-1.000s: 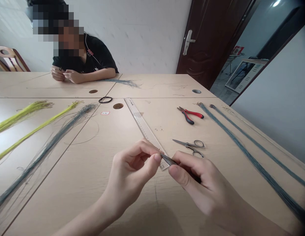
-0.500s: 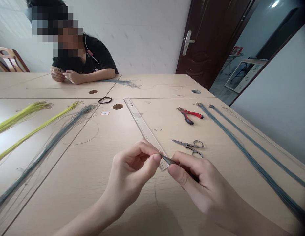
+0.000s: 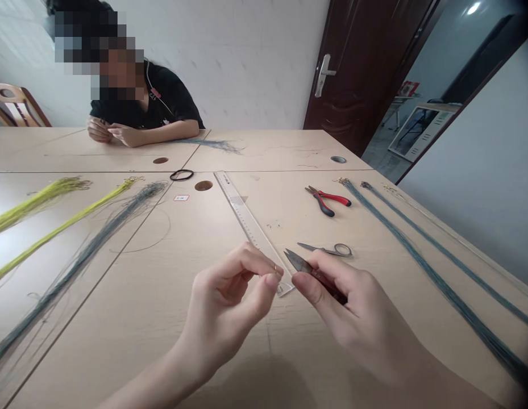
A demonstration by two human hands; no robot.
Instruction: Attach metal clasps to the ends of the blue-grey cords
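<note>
My left hand is closed, thumb and forefinger pinching a tiny gold-coloured metal piece. Its exact shape is mostly hidden by the fingertips. A thin dark thread hangs below that pinch. In my right hand are small thread snips with grey pointed blades and dark red handles, their tips up and left, apart from the left fingertips. Under both hands lies a clear ruler. Just beyond the right hand is a pair of scissors, its lower part covered by that hand.
Red-and-black pliers rest beyond the scissors. Blue-grey thread bundles run along the right; yellow-green bundles and another blue-grey one lie left. A black band is near a table hole. A person sits across the table.
The snips have drawn back from my left fingertips and turned upward, showing more blade and red handle. My right hand now covers the scissors' lower loop. My left hand keeps its pinch.
</note>
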